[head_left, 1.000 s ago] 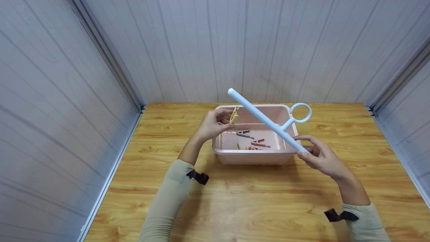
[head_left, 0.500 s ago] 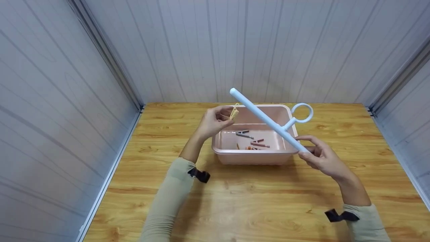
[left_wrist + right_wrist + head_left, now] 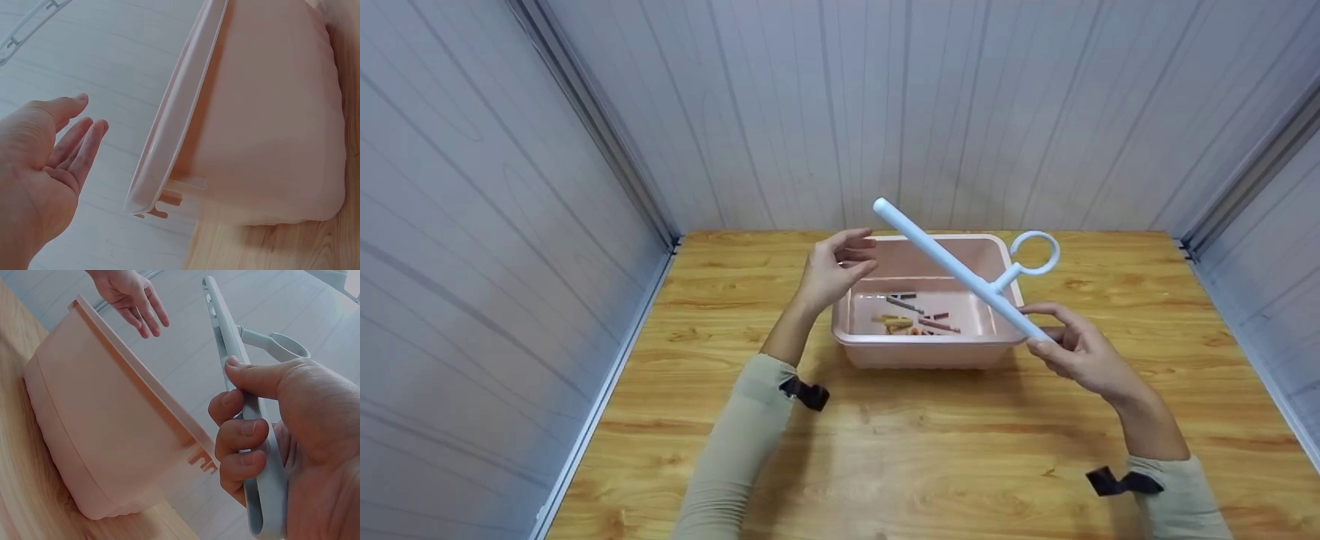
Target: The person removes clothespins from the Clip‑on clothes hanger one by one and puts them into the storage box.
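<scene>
Wooden table (image 3: 885, 450) under me: my right hand (image 3: 1076, 349) grips the blue hanger bar (image 3: 952, 266) over the pink bin (image 3: 919, 352); my left hand (image 3: 832, 274) hovers beside it, fingers relaxed, empty.

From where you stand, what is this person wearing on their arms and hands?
Both hands are bare: the left hand and the right hand wear no gloves or rings. Each forearm is covered by a long beige sleeve, and a black strap with a clip sits at each wrist.

Our pale blue hanger bar (image 3: 956, 270) with ring, tilted over our pink tub (image 3: 919, 352), yellow peg (image 3: 894, 322) inside among others
</scene>
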